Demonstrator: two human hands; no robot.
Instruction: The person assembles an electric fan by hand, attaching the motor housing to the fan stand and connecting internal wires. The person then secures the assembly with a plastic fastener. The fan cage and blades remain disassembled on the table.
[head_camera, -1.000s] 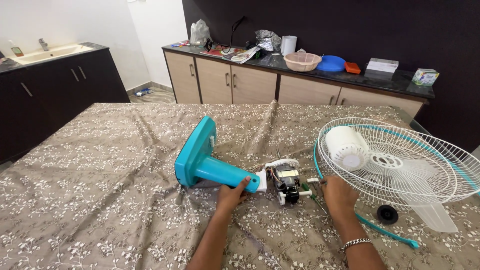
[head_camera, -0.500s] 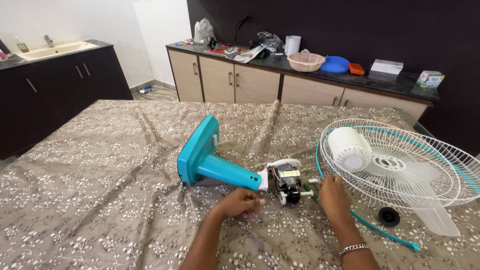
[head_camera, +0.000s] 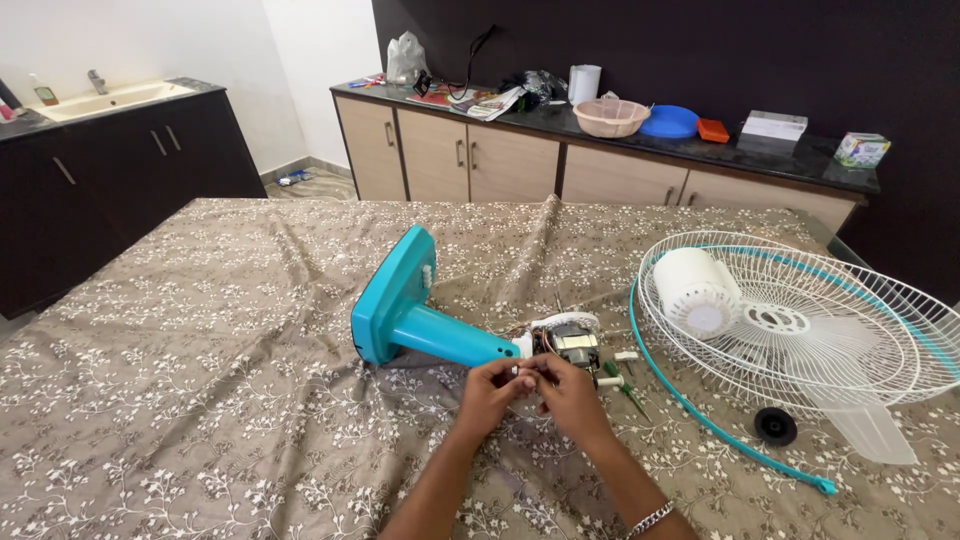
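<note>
Fingertips of both hands pinched together over sth tiny and white, just in front of the exposed fan motor (head_camera: 572, 345). Left hand (head_camera: 493, 392) and right hand (head_camera: 572, 397) touching each other at the tips; fingers closed, not spread. Can't tell exactly what the small piece is, too small, mostly hidden by the fingers.

Motor sits at the neck end of the teal fan stand (head_camera: 420, 322), which lies on its side on the floral tablecloth (head_camera: 200, 350), base toward the far left. Green-handled screwdriver (head_camera: 628, 393) lying just right of the hands, near the white motor stubs. White wire guard (head_camera: 800, 320) w/ white rear cover (head_camera: 697, 290) resting on it, well to the right. Translucent blade under the guard. Teal rim ring (head_camera: 700, 410) looping along the guard's near edge. Small black knob (head_camera: 774, 426) beside the ring.

Judgement, for doing this well: keep the small part low over the cloth so a drop doesn't roll off. Keep grip at the tips, no squeezing near the motor wires. Keep the stand lying flat so the motor doesn't shift. Screwdriver within reach, fine where it is.
</note>
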